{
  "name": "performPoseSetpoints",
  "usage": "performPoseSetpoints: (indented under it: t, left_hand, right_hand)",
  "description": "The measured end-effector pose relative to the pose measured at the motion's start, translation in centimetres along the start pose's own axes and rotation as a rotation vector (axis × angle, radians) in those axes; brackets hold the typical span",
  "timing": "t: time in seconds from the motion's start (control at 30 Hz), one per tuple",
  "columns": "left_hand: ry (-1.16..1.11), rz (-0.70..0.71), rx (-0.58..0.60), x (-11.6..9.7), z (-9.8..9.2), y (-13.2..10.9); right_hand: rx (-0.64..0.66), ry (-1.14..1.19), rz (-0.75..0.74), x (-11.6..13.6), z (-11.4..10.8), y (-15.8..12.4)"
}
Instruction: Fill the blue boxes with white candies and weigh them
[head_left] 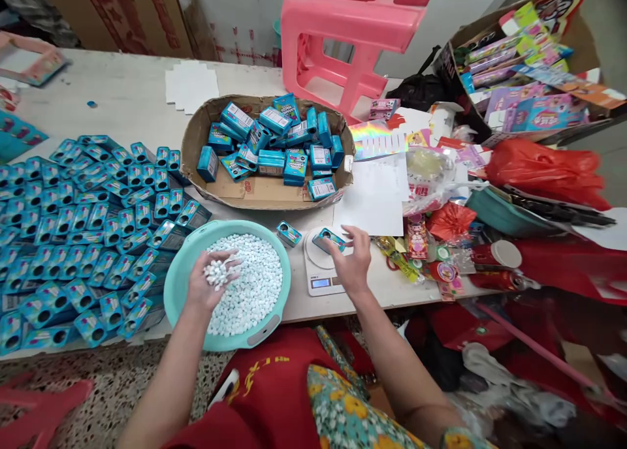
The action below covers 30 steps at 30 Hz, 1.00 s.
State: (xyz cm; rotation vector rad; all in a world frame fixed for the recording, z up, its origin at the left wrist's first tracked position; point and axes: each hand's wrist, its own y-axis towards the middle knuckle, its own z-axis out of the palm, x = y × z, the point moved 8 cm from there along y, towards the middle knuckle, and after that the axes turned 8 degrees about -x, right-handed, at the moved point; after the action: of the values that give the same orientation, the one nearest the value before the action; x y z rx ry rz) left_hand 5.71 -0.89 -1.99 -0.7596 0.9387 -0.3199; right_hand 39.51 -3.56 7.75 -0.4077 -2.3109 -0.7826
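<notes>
My left hand (208, 280) is palm up over the teal basin (175, 273), its fingers curled around a heap of small white candies (216, 274). More white candies (255, 279) fill much of the basin. At the white digital scale (317, 273), my right hand (353, 258) has its thumb and fingers at the right end of a small blue box (330, 239), which is over the round plate. That box has a round hole in its top. Another blue box (289, 233) lies on the table between basin and scale.
Many blue boxes with holes (102, 220) cover the left of the table. A cardboard tray (235, 191) holds several blue boxes behind the basin. Behind it is a pink stool (353, 25). Paper (369, 204), candy packets and a red bag (543, 168) crowd the right.
</notes>
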Motion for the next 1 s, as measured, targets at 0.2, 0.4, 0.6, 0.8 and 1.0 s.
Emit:
performPoseSetpoints:
  t: [0.2,0.4,0.6,0.8,1.0]
  left_hand:
    - [0.024,-0.052,-0.018,2.9,0.1,2.6]
    - [-0.097,-0.18,-0.005,3.2,2.0,-0.1]
    - [-0.23,0.211,0.068,-2.7,6.8,-6.0]
    - [-0.135,0.538,-0.003,-4.4,7.1,-7.2]
    - [-0.198,0.427,-0.024,-4.1,6.3,-6.2]
  right_hand:
    - [0.354,-0.041,0.162,-6.4,2.4,0.1]
    - [0.141,0.151,0.071,1.0,-1.1,-0.4]
    - [0.494,0.353,-0.153,9.8,4.4,-5.4]
    - [0.533,0.343,-0.202,11.8,7.3,-8.0]
    - [0.522,0.387,-0.154,11.4,7.1,-7.9]
